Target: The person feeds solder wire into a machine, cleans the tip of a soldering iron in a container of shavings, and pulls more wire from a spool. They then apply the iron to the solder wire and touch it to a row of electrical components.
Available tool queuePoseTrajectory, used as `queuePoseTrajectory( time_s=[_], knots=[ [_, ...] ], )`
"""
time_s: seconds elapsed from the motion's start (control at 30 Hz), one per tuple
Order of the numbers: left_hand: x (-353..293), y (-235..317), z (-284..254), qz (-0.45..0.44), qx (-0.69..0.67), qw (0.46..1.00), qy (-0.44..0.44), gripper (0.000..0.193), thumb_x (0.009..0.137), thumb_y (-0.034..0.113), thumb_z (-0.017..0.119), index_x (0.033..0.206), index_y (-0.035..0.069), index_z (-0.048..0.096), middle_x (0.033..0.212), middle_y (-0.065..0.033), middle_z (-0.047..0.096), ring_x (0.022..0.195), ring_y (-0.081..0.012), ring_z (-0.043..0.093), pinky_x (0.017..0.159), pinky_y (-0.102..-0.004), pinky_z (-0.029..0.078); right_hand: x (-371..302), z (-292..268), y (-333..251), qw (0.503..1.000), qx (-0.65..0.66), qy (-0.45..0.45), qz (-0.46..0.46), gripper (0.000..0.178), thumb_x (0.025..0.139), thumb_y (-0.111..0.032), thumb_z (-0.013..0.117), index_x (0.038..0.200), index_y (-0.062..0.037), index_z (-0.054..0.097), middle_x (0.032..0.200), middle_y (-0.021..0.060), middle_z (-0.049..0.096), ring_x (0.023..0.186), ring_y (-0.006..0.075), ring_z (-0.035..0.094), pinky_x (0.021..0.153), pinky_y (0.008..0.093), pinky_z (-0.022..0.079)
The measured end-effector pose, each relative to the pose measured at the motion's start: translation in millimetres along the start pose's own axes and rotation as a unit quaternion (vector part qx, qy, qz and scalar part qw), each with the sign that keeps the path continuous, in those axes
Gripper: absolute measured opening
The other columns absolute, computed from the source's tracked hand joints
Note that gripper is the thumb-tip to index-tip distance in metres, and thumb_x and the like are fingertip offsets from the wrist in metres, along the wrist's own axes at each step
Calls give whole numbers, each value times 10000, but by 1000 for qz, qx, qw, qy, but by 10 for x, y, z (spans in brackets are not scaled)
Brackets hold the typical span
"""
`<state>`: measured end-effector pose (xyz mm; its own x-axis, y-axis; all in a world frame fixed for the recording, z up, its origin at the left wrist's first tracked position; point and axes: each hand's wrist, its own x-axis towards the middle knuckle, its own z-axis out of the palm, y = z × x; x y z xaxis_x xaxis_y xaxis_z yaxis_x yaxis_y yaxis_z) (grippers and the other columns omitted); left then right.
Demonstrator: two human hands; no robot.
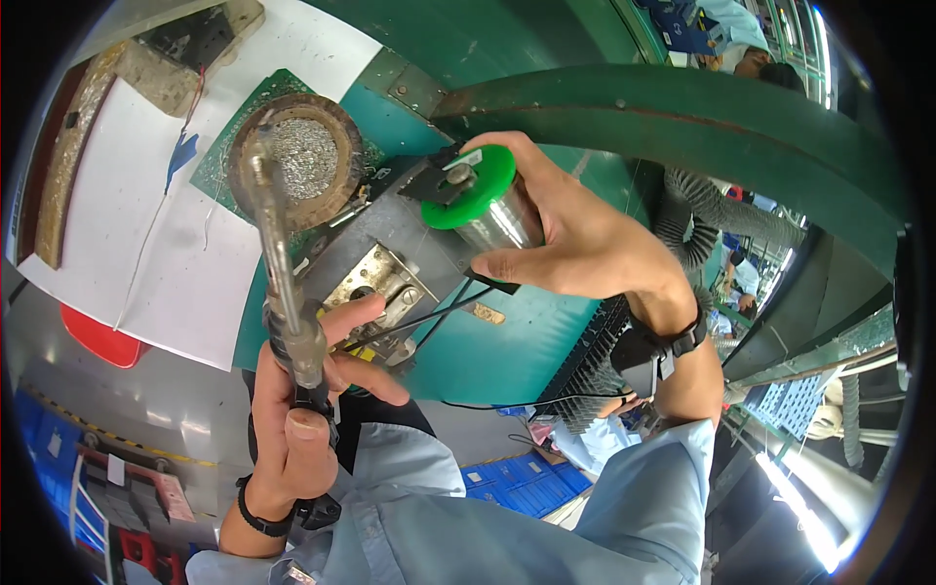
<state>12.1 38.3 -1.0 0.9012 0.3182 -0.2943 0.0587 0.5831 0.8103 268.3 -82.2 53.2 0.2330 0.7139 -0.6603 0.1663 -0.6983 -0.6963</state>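
A soldering iron (284,283) with a metal barrel points up and away in my left hand (297,448). The thumb and some fingers hold its handle, while other fingers stick out to the right. My right hand (600,239) wraps round a solder wire spool (502,226), whose flange is green and whose wound wire is silver. A dark bracket with a round knob (460,175) meets the spool's flange. Between the hands a brass-coloured metal plate with screws (390,283) sits on a grey base (429,239). The iron's tip is over a round brown dish (346,146) of silvery bits.
Beneath the dish lies a green circuit board (219,171) on white paper (127,175). A wire with a blue tape flag (179,156) crosses the paper. A thick green metal frame (682,107) arches on the right, near a ribbed grey hose (746,219). Black cables run below the spool.
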Motion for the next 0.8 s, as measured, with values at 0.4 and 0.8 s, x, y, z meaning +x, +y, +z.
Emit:
queuePoseTrajectory(
  time_s=[0.4, 0.8],
  knots=[
    [-48, 4, 34, 7, 16, 1000, 14, 596, 943, 626, 443, 955, 30, 423, 1367, -338, 451, 757, -308, 701, 932, -468, 484, -13, 21, 29, 997, -31, 19, 68, 642, 793, -115, 749, 1331, -41, 407, 989, 54, 556, 849, 113, 532, 674, 262, 458],
    [-120, 15, -18, 19, 28, 999, 10, 616, 949, 631, 421, 943, 15, 416, 1364, -329, 455, 761, -302, 697, 859, -439, 520, 46, 127, -23, 996, -4, 5, 85, 687, 792, -154, 736, 1345, -6, 357, 938, 79, 559, 823, 159, 550, 696, 294, 468]
  ],
)
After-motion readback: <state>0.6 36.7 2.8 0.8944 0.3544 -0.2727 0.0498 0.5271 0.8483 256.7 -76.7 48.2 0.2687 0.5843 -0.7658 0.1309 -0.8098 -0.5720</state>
